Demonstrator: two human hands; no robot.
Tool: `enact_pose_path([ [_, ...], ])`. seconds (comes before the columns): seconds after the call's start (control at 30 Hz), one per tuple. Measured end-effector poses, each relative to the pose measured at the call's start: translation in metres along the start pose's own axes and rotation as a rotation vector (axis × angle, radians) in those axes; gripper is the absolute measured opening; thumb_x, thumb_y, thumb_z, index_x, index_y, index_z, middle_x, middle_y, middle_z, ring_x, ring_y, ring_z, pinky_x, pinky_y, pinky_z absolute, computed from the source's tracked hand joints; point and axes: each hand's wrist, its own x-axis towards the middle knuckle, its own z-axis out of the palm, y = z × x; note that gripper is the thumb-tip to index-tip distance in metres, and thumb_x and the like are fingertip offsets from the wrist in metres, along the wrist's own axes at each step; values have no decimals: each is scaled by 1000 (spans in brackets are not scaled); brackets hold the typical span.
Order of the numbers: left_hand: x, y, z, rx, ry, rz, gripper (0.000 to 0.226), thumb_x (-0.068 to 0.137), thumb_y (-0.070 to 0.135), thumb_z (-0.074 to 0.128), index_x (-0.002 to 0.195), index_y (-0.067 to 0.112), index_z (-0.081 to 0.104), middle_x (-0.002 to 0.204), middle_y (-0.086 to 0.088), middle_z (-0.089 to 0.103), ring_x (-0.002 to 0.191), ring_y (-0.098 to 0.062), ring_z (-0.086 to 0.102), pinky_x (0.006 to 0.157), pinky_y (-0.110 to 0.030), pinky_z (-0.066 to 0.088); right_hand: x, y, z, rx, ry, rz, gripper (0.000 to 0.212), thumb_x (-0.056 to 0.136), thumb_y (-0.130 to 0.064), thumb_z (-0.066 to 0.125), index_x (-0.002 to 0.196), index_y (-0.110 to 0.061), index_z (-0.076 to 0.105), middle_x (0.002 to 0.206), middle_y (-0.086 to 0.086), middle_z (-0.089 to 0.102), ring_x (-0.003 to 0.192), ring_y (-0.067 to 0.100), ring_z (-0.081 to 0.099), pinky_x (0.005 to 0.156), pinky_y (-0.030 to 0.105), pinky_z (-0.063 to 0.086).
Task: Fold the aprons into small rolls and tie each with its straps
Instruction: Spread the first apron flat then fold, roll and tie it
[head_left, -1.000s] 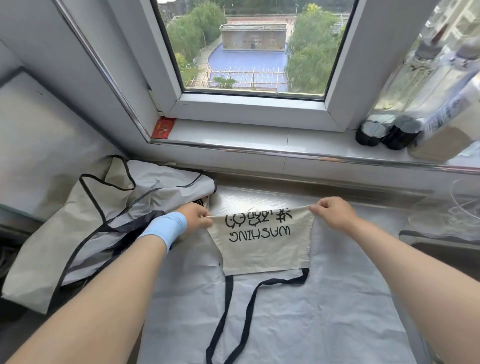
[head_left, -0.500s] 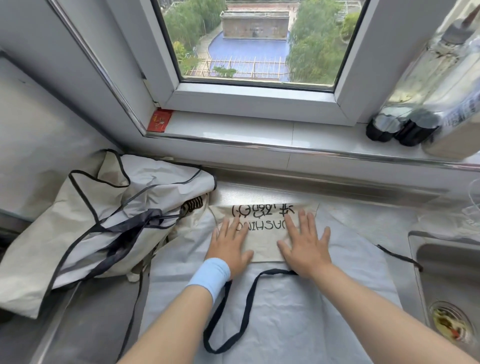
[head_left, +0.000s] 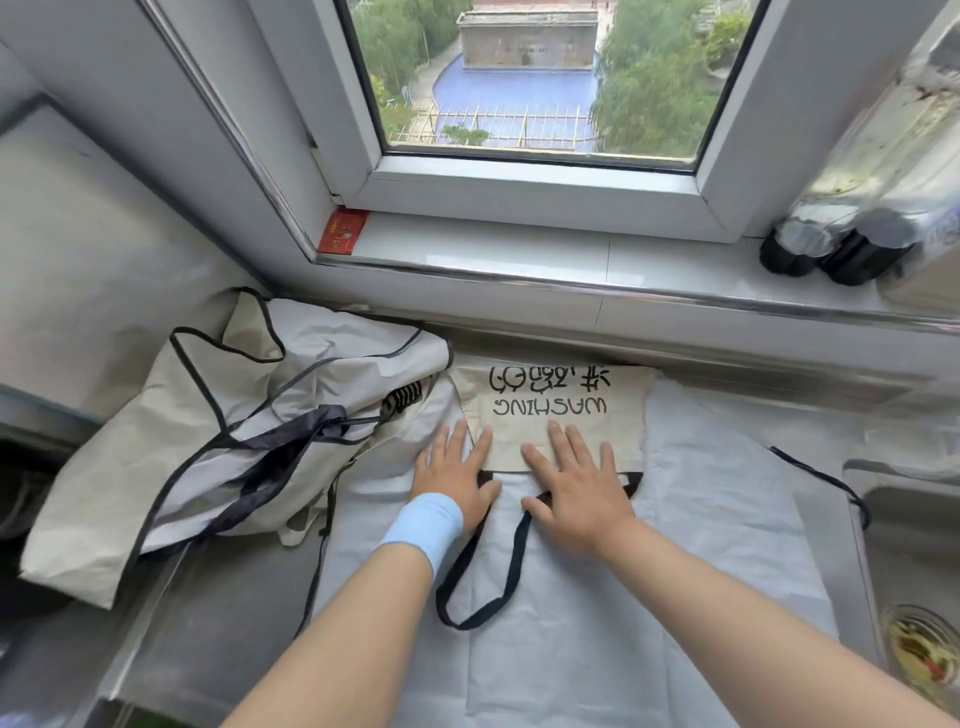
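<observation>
The pale grey apron (head_left: 571, 597) lies spread flat on the stainless-steel bench (head_left: 208, 639), reaching from the far edge under the window sill to the near edge. Its beige bib panel (head_left: 550, 410), printed with black lettering that reads upside down, is folded down onto the grey cloth near the far edge. The left hand (head_left: 454, 480), with a light blue wristband (head_left: 423, 525), presses flat on the bib's left lower corner, fingers straight and grasping nothing. The right hand (head_left: 582, 488) lies flat on the bib's lower edge, fingers spread and straight, also grasping nothing. A black neck strap loop (head_left: 511, 571) runs from under both hands toward the near edge. A crumpled heap of grey and beige aprons with black trim (head_left: 208, 452) sits at the bench's left side, touching the spread apron. A steel sink (head_left: 904, 519) adjoins the right edge.
</observation>
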Motion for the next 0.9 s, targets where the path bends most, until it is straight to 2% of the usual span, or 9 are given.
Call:
enact_pose_path([
  [0.1,-9,-3,-12,-107,50,14,69,94,42,47,153,32,12,160,-2,13,146,-25,12,116,-41,20,4,-7,-5,-57,-61,21,71,96,-60,25,155,-38,-6,162,7,-23,150,29,-19,116,63,-3],
  [0.2,-39,-17,-11,-129,180,11,47,93,29,49,139,29,38,139,2,40,128,-22,37,103,-37,35,2,-15,-16,-97,-88,69,68,97,-51,27,156,-33,-1,164,12,-16,150,32,-15,116,64,-3],
  [0.37,-96,-55,6,-241,198,-222,23,93,21,47,115,20,48,122,-2,48,113,-24,49,89,-37,43,-28,-53,-21,-67,6,63,63,100,-50,31,156,-26,14,165,12,-3,152,31,-2,118,53,10],
  [0.47,-129,-79,19,-273,116,-390,30,91,21,48,120,15,45,130,-6,45,120,-26,47,92,-39,44,-59,-89,-9,-65,74,-4,58,94,-41,44,149,-25,32,159,14,20,145,33,21,112,45,26],
  [0.53,-149,-93,22,-242,-10,-522,47,86,33,51,128,14,43,133,-7,46,122,-27,48,93,-39,45,-78,-112,3,-20,93,-32,52,88,-34,50,139,-23,45,142,10,40,129,31,38,101,39,36],
  [0.63,-177,-106,23,-105,-301,-591,53,73,50,53,114,17,57,111,-2,59,99,-24,60,79,-32,51,-98,-146,21,106,96,0,39,86,-31,51,123,-19,54,120,6,48,114,29,47,88,39,45],
  [0.7,-187,-111,29,-122,-341,-584,56,66,52,57,109,16,56,104,0,60,91,-23,62,73,-30,52,-110,-163,34,136,52,37,43,86,-30,51,127,-19,50,123,5,46,116,29,46,87,40,46],
  [0.8,-192,-118,35,-236,-262,-610,78,66,54,67,125,11,40,120,-4,58,104,-24,61,77,-33,51,-122,-175,52,7,-26,53,66,89,-34,47,149,-17,26,146,7,30,132,31,33,100,46,37],
  [0.9,-194,-121,37,-234,-193,-523,61,78,43,65,128,14,45,128,-6,56,115,-25,56,89,-34,46,-136,-178,61,-45,-59,72,74,94,-30,43,156,-18,4,162,12,1,149,33,6,115,53,21],
])
